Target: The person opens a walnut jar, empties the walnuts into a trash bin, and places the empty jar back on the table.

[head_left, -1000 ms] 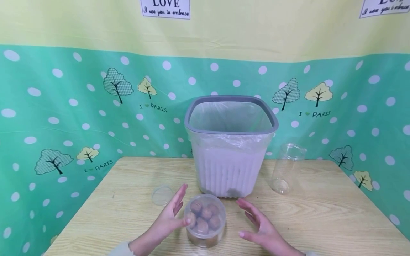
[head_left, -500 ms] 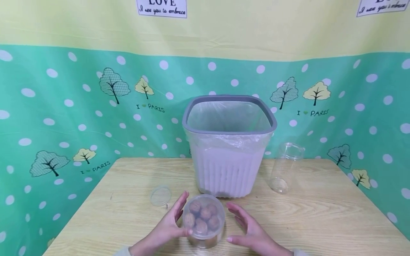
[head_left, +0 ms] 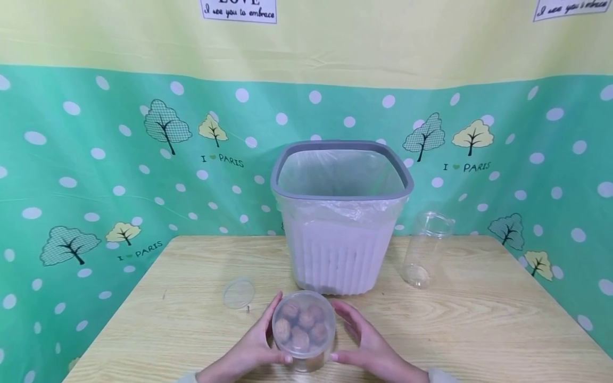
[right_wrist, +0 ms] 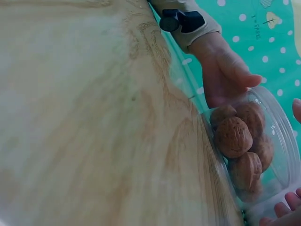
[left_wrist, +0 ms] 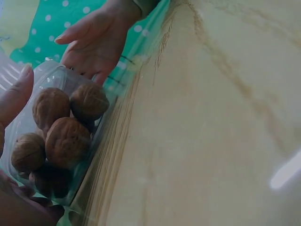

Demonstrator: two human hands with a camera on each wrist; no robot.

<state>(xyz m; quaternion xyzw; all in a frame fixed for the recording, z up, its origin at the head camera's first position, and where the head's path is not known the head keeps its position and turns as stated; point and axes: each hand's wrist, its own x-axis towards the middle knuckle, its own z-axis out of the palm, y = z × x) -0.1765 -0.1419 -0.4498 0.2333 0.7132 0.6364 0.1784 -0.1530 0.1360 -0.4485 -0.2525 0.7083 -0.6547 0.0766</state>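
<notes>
A round, clear plastic tub (head_left: 306, 364) with a translucent lid (head_left: 313, 348) stands on the table near its front, holding several walnuts (left_wrist: 68, 141). My left hand (head_left: 256, 340) curves round the tub's left side, its thumb lying along the lid's rim and its fingers behind the wall. On the other side my right hand (head_left: 371, 343) faces the tub with thumb and fingers spread, their tips right at its edge. Seen in the left wrist view, the right hand's fingers (left_wrist: 89, 61) are fairly straight beside the tub.
Behind the tub rises a pale bin (head_left: 340, 255) with a grey rim and a plastic liner. A tall clear jar (head_left: 423, 250) stands at the back right of the wooden table (head_left: 455, 324). Left of the tub lies a clear round disc (head_left: 239, 293). Patterned green cloth (head_left: 119, 165) hangs behind.
Both hands have come in closer to the tub, the right hand moving left the most. The left fingers have moved in against the tub's side. The tub has not shifted.
</notes>
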